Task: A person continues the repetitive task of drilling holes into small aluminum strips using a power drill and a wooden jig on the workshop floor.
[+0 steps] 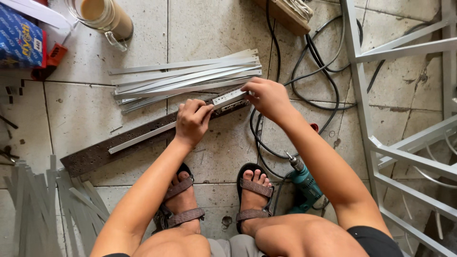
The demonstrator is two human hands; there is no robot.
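A thin silver metal strip [143, 136] lies along a long dark perforated metal bar [95, 155] on the tiled floor. My left hand [192, 121] is closed over the strip near its middle, pressing it on the bar. My right hand [267, 96] grips the strip's right end where it meets the bar's end. Just beyond the hands lies a loose pile of similar silver strips [188, 76].
A teal power drill [304, 186] lies by my right sandalled foot, black cables [304, 66] looping behind it. A white metal frame [381, 143] stands at right. More grey strips [38, 204] lie at lower left. A glass mug [104, 16] and a blue box [19, 40] sit at top left.
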